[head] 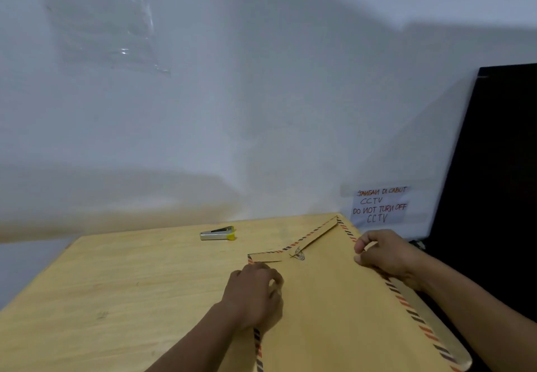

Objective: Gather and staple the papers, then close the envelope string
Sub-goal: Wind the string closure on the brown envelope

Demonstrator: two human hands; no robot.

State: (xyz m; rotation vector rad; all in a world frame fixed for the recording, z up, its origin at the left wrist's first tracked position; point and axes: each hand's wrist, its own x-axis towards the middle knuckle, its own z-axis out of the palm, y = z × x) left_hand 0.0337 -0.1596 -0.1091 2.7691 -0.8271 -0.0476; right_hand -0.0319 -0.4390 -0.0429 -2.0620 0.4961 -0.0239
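Pressing the brown string-tie envelope (334, 299) flat on the wooden table (116, 284), I have my left hand (255, 296) curled loosely on its near-left edge and my right hand (383, 252) pinching its striped right edge. The flap (302, 243) is folded down and the string (297, 255) looks wound round its clasp at the flap's tip, though it is too small to be sure. The stapler (218, 233) lies apart on the far left. No loose papers show, so I judge them stapled and inside, the task nearly finished.
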